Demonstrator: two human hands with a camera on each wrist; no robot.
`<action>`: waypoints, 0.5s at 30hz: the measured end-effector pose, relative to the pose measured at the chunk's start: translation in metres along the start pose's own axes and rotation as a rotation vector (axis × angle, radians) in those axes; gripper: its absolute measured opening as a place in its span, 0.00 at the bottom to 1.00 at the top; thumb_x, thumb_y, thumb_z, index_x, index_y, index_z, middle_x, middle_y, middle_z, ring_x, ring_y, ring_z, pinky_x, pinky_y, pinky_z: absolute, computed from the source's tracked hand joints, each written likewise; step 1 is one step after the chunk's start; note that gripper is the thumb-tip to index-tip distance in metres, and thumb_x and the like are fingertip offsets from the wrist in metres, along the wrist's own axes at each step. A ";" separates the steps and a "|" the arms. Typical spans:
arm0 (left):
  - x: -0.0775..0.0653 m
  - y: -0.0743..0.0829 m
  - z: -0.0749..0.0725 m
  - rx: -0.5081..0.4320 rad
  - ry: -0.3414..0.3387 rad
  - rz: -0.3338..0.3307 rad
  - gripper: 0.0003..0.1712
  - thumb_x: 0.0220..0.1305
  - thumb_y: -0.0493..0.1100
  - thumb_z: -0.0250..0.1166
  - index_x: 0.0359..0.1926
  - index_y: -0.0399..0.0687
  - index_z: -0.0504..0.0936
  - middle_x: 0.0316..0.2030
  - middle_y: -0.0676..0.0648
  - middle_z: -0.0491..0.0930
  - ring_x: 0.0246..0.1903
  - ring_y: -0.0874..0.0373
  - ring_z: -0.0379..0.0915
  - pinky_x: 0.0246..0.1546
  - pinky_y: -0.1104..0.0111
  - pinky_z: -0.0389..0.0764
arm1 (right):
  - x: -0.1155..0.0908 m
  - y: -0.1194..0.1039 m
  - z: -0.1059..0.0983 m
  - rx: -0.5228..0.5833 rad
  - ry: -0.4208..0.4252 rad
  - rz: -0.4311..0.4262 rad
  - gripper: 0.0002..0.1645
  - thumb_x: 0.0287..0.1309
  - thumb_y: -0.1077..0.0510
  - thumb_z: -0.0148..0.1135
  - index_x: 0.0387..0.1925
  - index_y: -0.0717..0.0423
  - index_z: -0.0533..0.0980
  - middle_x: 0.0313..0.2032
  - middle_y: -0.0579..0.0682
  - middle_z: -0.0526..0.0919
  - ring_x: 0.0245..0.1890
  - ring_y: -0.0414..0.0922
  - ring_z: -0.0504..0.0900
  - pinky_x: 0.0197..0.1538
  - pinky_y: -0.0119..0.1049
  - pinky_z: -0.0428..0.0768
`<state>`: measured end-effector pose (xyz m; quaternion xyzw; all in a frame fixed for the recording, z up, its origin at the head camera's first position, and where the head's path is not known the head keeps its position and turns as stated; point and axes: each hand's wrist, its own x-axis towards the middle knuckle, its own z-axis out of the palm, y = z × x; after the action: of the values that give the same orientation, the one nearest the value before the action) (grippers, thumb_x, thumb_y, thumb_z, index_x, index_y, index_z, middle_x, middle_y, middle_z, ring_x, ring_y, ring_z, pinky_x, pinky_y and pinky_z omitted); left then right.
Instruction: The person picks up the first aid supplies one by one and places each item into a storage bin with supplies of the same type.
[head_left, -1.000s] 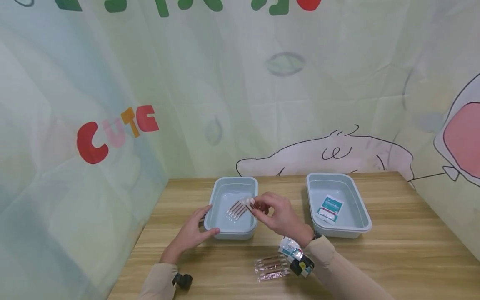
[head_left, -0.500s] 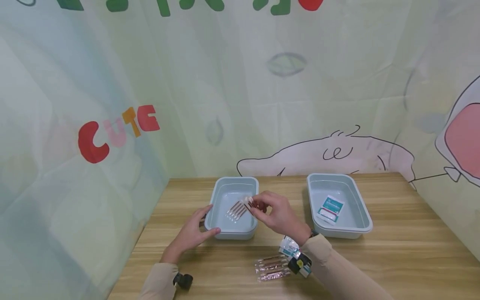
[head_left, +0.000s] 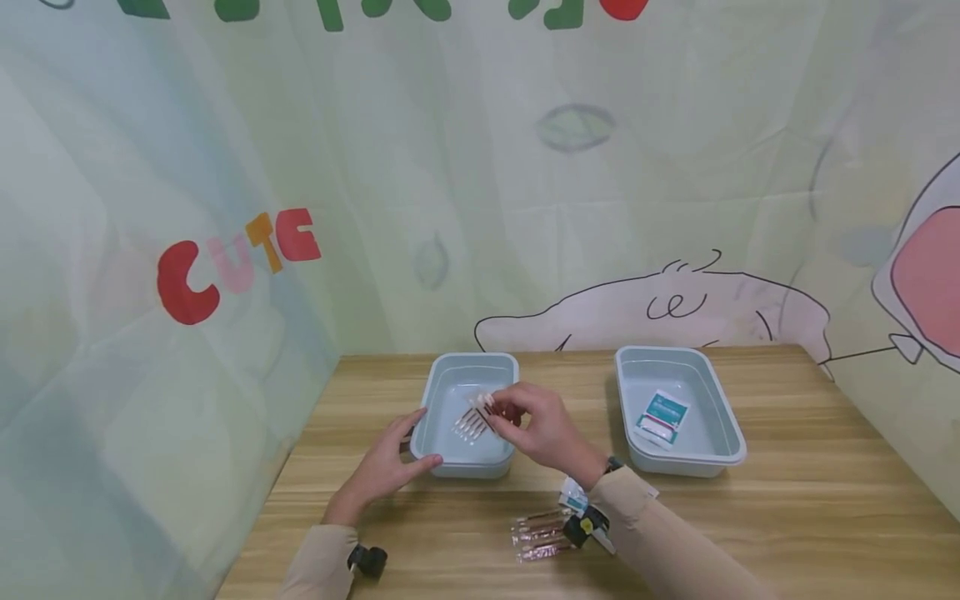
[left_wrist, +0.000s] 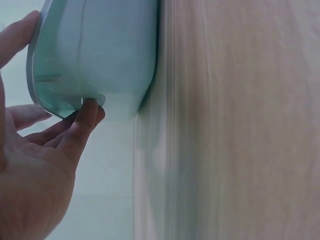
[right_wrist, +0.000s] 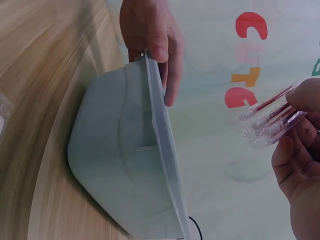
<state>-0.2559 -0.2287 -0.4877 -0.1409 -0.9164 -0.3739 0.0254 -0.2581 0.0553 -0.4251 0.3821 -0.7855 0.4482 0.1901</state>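
Observation:
My left hand [head_left: 386,458] holds the left light-blue plastic bin [head_left: 442,392] by its near left corner, thumb on the rim and fingers against the outer side. Over that bin, my right hand [head_left: 543,425] pinches several cotton swabs [right_wrist: 272,117] in clear wrapping, with reddish-brown sticks and white tips. Beneath them, more wrapped swabs [head_left: 468,425] lie side by side on the bin's floor. In the right wrist view the right hand [right_wrist: 302,145] and its swabs stand above the bin's rim.
A second light-blue bin [head_left: 716,421] stands at the right, with teal-and-white packets [head_left: 662,417] inside. More wrapped swabs [head_left: 540,533] lie on the wooden table at the front. Beside them, packets [head_left: 573,496] are partly hidden by the right wrist. A printed curtain [head_left: 420,208] hangs behind.
My right hand has moved a little to the left over the left bin, still pinching the swabs. The left hand stays on the bin.

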 end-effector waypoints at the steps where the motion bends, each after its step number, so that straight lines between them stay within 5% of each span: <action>1: 0.000 0.000 0.000 -0.001 0.000 0.001 0.51 0.52 0.61 0.73 0.72 0.46 0.62 0.68 0.40 0.65 0.63 0.44 0.67 0.62 0.51 0.73 | 0.000 0.001 0.000 -0.001 -0.005 0.008 0.12 0.57 0.60 0.68 0.45 0.50 0.81 0.36 0.42 0.82 0.32 0.34 0.77 0.33 0.27 0.82; 10: 0.000 -0.001 0.000 -0.022 -0.004 0.003 0.51 0.52 0.59 0.73 0.72 0.45 0.62 0.67 0.40 0.66 0.62 0.45 0.69 0.61 0.53 0.75 | -0.002 0.009 0.008 -0.017 -0.001 0.046 0.12 0.56 0.61 0.69 0.43 0.52 0.81 0.34 0.43 0.82 0.32 0.34 0.78 0.33 0.27 0.82; 15: 0.000 -0.001 0.001 -0.025 0.002 0.014 0.50 0.53 0.57 0.73 0.71 0.44 0.62 0.66 0.40 0.67 0.61 0.46 0.70 0.60 0.53 0.76 | -0.001 0.009 0.013 -0.043 -0.078 0.155 0.26 0.57 0.57 0.70 0.56 0.59 0.75 0.39 0.50 0.83 0.38 0.42 0.82 0.40 0.31 0.84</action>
<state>-0.2562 -0.2294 -0.4892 -0.1474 -0.9106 -0.3853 0.0270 -0.2637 0.0473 -0.4380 0.3331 -0.8290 0.4294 0.1321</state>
